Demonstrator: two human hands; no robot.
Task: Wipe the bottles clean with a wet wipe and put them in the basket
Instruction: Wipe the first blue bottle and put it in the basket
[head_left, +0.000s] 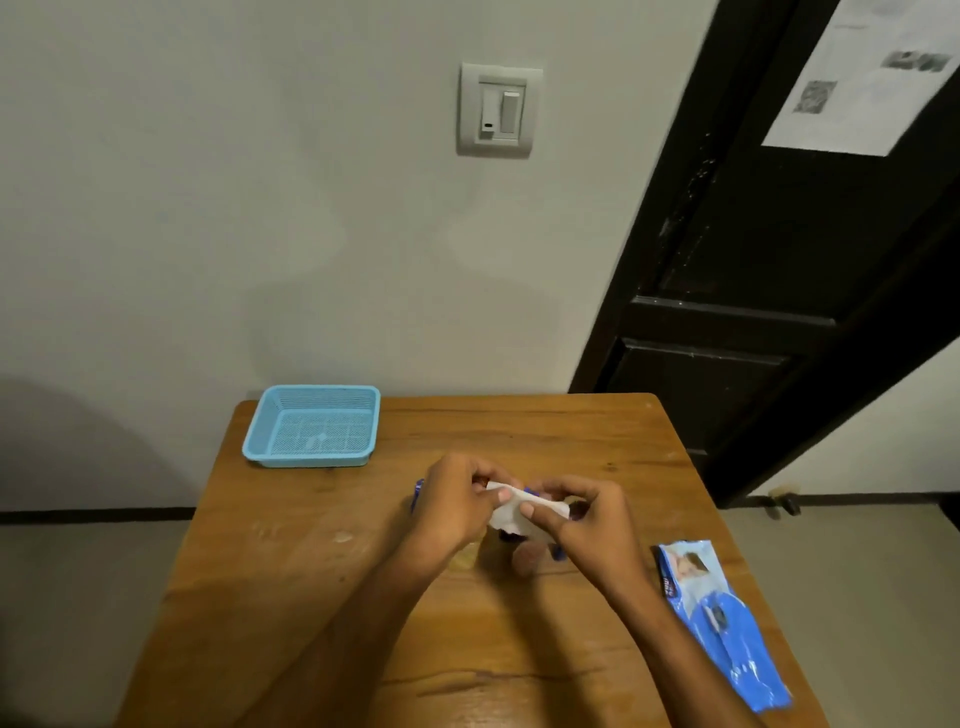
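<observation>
Over the middle of the wooden table, my left hand and my right hand both pinch a white wet wipe stretched between them. Small bottles lie mostly hidden behind and under my hands: a blue edge shows at the left of my left hand, and dark and blue bits show beneath my right hand. The light blue mesh basket stands at the table's far left corner, away from both hands, with nothing in it.
A blue wet-wipe packet lies flat near the table's right edge. The table stands against a grey wall with a light switch. A dark door stands at the right.
</observation>
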